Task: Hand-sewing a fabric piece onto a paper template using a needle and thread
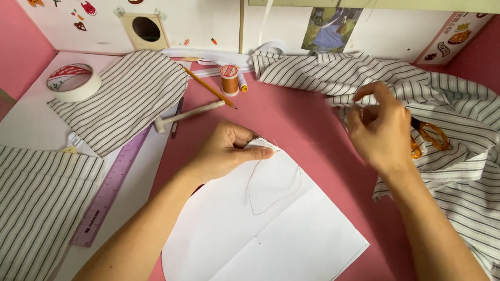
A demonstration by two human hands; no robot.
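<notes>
White smooth paper sheet with a rounded edge (267, 234) is lying on the pink table (298, 114), and the left hand (226, 150) is pinching its top corner. A thin pale thread (275, 201) is looping over the paper. The right hand (380, 131), fingers pinched together, is hovering by the striped crumpled fabric (465, 125).
</notes>
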